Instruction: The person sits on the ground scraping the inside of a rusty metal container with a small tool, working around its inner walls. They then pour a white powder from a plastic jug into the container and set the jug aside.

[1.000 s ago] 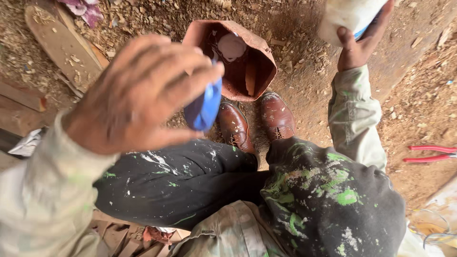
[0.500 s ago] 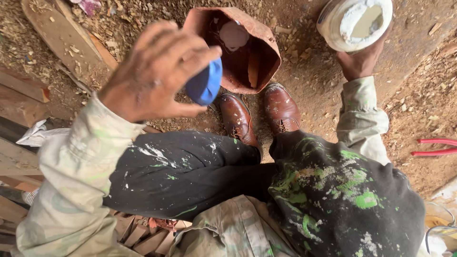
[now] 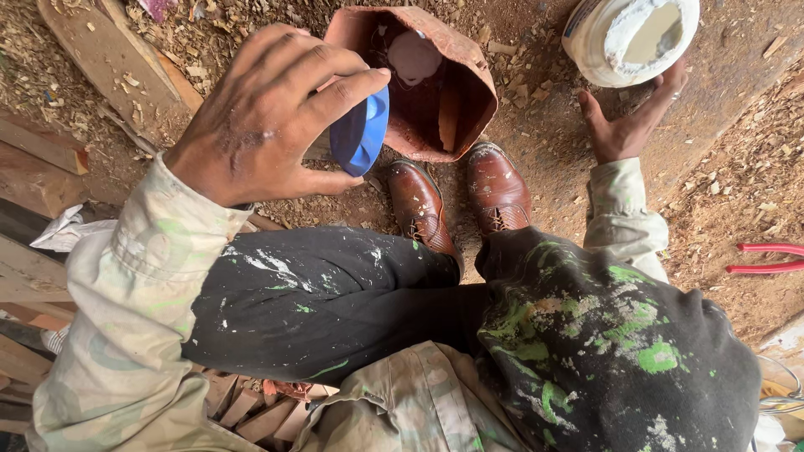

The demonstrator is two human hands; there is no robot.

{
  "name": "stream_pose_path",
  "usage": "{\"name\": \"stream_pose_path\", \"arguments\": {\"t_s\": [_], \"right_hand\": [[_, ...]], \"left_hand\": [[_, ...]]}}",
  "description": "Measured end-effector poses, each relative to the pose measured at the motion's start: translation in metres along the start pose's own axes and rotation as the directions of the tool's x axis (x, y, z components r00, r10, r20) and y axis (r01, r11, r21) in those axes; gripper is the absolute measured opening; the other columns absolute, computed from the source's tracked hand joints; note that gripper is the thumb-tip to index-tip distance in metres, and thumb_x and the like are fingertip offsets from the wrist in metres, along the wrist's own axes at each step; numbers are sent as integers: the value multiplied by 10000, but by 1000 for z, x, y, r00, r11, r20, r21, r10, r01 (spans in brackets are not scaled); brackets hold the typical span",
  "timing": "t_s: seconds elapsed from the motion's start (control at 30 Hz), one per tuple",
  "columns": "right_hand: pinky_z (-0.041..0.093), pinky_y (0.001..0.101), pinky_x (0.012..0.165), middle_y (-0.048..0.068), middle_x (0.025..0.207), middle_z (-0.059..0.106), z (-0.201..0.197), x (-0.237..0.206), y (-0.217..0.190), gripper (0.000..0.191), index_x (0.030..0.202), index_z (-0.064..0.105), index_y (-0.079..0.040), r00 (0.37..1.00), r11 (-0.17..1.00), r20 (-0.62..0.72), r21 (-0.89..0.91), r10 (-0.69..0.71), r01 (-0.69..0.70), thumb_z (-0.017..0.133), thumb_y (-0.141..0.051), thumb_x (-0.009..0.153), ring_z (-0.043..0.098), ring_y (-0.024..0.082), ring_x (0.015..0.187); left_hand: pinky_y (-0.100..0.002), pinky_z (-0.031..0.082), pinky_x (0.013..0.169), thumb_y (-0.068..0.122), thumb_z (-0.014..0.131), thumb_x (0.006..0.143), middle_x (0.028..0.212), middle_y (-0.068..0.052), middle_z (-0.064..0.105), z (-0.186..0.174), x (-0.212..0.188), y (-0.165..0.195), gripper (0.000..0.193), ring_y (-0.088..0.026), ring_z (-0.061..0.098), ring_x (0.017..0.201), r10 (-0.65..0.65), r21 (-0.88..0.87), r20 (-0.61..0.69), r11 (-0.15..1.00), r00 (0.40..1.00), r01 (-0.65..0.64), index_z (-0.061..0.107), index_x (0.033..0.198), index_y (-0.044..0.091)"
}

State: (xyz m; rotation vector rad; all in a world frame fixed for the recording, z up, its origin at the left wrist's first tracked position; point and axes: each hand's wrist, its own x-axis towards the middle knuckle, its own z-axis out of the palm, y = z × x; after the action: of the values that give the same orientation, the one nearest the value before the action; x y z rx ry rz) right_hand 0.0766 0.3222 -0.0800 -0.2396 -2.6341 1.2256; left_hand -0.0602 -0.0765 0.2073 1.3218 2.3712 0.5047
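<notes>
The ground (image 3: 737, 167) is brown dirt with wood chips all over it. Long wood planks (image 3: 109, 59) lie far from the pot, on the side of the left hand. The person sits with black trousers (image 3: 335, 293) splashed with green and white paint, and two shiny brown shoes (image 3: 461, 201) sit just below the pot.

The pot (image 3: 435, 92) is a rough, rusty brown thing, open at the top, with a pale round bit inside. The white tub (image 3: 632, 33) is off to the right-hand side of the pot. It is round and open, with thick white stuff inside, so its lid is off.

The left hand (image 3: 251, 125) is just beside the pot, fingers pinching a smooth blue lid (image 3: 360, 134). The right hand (image 3: 628, 125) has its fingers spread under the tub, touching it. Red handles (image 3: 766, 259) lie well away from the pot.
</notes>
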Motion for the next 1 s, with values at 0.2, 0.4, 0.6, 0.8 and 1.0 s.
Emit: {"name": "stream_pose_path", "arguments": {"t_s": [0.2, 0.4, 0.6, 0.8, 1.0], "right_hand": [[415, 510, 1256, 189, 1585, 350, 0, -4, -2, 1075, 1620, 162, -74, 999, 999, 18, 9, 39, -39, 847, -601, 981, 397, 340, 1542], [413, 501, 1231, 195, 1529, 371, 1, -1, -8, 932, 1587, 189, -48, 1000, 998, -6, 54, -22, 22, 819, -486, 1057, 412, 333, 1491], [456, 460, 1170, 149, 1410, 413, 2, -2, -17, 745, 1532, 290, -63, 1000, 994, -12, 110, -14, 15, 806, -385, 1102, 473, 283, 1376], [471, 392, 853, 74, 1058, 476, 11, -3, -3, 323, 1224, 521, -118, 980, 996, -182, -22, -85, 82, 743, -297, 1071, 483, 204, 1015], [469, 419, 818, 123, 936, 560, 8, -30, -36, 222, 1032, 593, -62, 892, 874, -118, 179, -437, 452, 717, -246, 1036, 556, 267, 905]], "left_hand": [[-525, 384, 1076, 359, 985, 624, 1305, -125, 582, -11, 10, 5, 965, -337, 544, 1195, 18, 2, -17, 1000, 1000, -18, 535, 1430, 79], [-516, 389, 1060, 353, 985, 615, 1299, -118, 578, -11, 7, 4, 971, -332, 535, 1189, -7, 0, 3, 1000, 1000, 7, 534, 1432, 82], [-524, 389, 1089, 353, 979, 673, 1362, -118, 550, -9, 5, -1, 996, -336, 521, 1230, -7, -25, 2, 1000, 1000, 7, 494, 1494, 66], [-517, 404, 1057, 314, 976, 648, 1360, -125, 552, -10, 4, -3, 994, -345, 519, 1214, -5, -30, -12, 1000, 1000, 5, 486, 1473, 51], [-526, 396, 1087, 348, 977, 705, 1381, -133, 540, -7, 3, -7, 989, -347, 512, 1227, 21, -42, -25, 999, 999, -22, 472, 1502, 54]]}}
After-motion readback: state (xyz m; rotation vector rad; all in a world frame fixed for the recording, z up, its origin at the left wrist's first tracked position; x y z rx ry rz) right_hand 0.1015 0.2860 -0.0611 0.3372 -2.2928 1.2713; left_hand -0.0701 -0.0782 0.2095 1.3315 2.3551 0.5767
